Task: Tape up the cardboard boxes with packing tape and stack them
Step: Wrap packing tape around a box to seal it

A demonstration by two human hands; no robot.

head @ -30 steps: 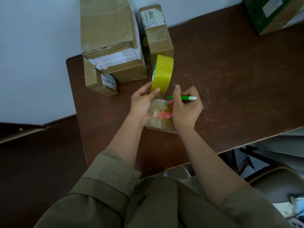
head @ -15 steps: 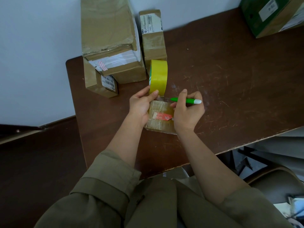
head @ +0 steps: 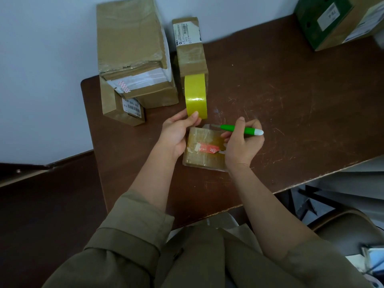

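— Left hand (head: 176,135): what's in it?
— It grips the yellow roll of packing tape (head: 196,96), held on edge just beyond the small tape-wrapped cardboard box (head: 204,149) with the red label, on the dark brown wooden table (head: 291,96).
— Right hand (head: 242,146)?
— Fingers curled round a green pen-shaped cutter (head: 242,129), over that box's far edge.
— Any readable writing?
— "P802" on the narrow upright cardboard box (head: 190,46); other labels blur.

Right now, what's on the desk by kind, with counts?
Cardboard boxes: 5, namely large box, tall box, small labelled box, taped box, green-printed box
Tape rolls: 1, yellow roll, held in left hand
Cutters: 1, green cutter, held in right hand
Total: 7
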